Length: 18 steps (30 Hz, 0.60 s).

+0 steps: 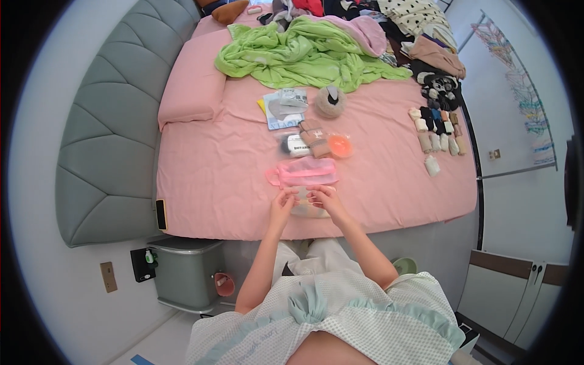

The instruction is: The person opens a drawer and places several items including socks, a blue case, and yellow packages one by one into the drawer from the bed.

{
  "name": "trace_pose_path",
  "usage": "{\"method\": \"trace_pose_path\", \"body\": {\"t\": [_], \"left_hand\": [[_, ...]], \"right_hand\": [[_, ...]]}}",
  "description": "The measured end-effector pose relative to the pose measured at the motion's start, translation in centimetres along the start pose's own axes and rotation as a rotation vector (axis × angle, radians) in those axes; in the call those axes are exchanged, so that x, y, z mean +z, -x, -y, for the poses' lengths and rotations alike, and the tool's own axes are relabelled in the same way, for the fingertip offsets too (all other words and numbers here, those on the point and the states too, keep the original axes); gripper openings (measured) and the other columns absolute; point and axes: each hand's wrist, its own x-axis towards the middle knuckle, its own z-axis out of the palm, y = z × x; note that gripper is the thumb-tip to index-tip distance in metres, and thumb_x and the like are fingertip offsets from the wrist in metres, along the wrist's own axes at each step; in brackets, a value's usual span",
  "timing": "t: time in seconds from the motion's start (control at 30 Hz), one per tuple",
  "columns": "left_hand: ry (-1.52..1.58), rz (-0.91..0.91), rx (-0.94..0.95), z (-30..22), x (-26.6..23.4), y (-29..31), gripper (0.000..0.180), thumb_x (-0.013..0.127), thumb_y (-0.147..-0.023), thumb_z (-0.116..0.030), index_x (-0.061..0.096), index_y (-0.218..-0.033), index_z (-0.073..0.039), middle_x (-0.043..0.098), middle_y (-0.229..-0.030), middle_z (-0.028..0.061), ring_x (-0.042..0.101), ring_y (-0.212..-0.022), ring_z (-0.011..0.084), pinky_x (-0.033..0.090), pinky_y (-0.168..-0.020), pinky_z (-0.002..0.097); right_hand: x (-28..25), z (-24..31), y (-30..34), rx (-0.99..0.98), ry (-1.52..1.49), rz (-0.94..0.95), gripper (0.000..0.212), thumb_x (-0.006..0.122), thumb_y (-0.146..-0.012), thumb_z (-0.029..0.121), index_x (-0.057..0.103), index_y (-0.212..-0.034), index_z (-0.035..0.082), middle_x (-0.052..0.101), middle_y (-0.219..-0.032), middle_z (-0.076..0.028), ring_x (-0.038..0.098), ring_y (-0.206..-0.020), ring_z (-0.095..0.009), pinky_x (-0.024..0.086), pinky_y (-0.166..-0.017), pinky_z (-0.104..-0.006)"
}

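Observation:
At the bed's near edge, a pale see-through pouch (311,211) with whitish and light orange patches lies under my hands. My left hand (281,202) is closed in a pinch at its upper left edge. On the upper right side, my right hand (325,199) pinches it too, fingers curled inward. The fingers hide part of the pouch, so its contents are hard to make out. Just beyond my fingertips lies a pink mesh zip pouch (307,172) with a loop at its left end.
Farther up are a black-and-white packet (298,146), folded brown cloth (314,139), an orange round item (340,146), flat packages (286,109) and a fuzzy grey-beige ball (330,101). Rolled socks (435,125) sit in rows at right. A green blanket (304,55) lies beyond.

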Motion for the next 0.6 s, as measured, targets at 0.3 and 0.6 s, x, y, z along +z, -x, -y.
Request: {"method": "trace_pose_path", "body": {"t": [0.3, 0.6], "left_hand": [[-0.098, 0.007, -0.076, 2.1, -5.9, -7.5, 0.018, 0.047, -0.084, -0.007, 0.055, -0.098, -0.001, 0.059, -0.082, 0.0056, 0.056, -0.073, 0.0105, 0.045, -0.066, 0.022], [-0.122, -0.053, -0.152, 4.9, -12.6, -18.7, 0.018, 0.046, -0.085, -0.009, 0.055, -0.099, -0.002, 0.059, -0.084, 0.0052, 0.056, -0.072, 0.0111, 0.045, -0.064, 0.0221]], "right_hand": [[3.0, -1.3, -9.6, 0.042, -0.097, -0.044, 0.028, 0.044, -0.086, 0.017, 0.052, -0.111, 0.007, 0.059, -0.1, -0.003, 0.057, -0.083, -0.01, 0.043, -0.073, -0.0215], [4.4, -1.7, -22.3, 0.092, -0.304, -0.111, 0.037, 0.046, -0.085, 0.018, 0.043, -0.121, 0.006, 0.053, -0.112, -0.005, 0.052, -0.096, -0.013, 0.043, -0.076, -0.026]]}}
